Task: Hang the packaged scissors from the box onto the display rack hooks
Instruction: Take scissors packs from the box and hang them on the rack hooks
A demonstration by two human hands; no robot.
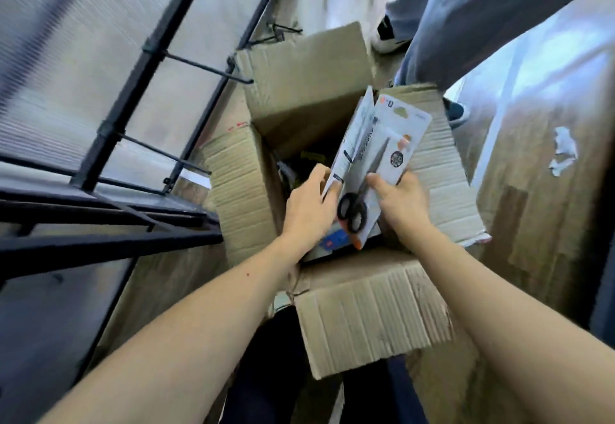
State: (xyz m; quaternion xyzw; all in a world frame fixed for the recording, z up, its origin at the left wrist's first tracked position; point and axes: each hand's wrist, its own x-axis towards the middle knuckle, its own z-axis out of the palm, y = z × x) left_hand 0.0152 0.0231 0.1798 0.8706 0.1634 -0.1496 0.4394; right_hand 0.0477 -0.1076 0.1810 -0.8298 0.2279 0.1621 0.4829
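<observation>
An open cardboard box (366,310) sits on the floor below me, flaps spread out. Over its opening I hold packaged scissors: a white card with black-handled scissors (391,154) gripped by my right hand (401,199) at its lower edge. My left hand (309,210) pinches a second white package (354,139) that stands edge-on beside the first. More packages lie dim inside the box (327,245). The black display rack (109,124) stands to the left, with bare hooks (206,69) sticking out toward the box.
Another person's legs in grey trousers (466,17) and shoes (386,37) stand just beyond the box. A scrap of white paper (564,150) lies on the wood floor at right. The rack's dark lower shelf (100,223) juts out at left.
</observation>
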